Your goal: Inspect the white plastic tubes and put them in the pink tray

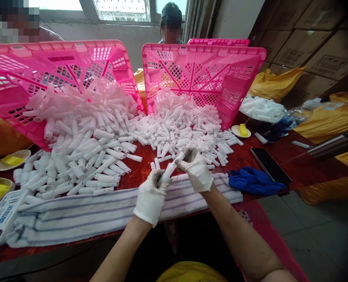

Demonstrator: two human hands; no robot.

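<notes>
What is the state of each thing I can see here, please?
Left hand: gloved, closed on white tubing
Right hand: gloved, gripping the tubing's far end
Loose tubes: heaped
Two front pink baskets: tipped, openings toward the hands
Striped towel: laid out, wrinkled
Blue cloth: crumpled
Black phone: lying flat, screen dark
Rightmost yellow block: resting on a small plate
Cardboard boxes: stacked

Blue cloth (254,180) lies bunched beside a dark phone (270,166) on the counter (311,166). Stacked cardboard boxes (298,41) stand behind yellow sacks (275,83); their print (334,64) appears too dim to read. Capped person (171,15) near window (121,9).
</notes>
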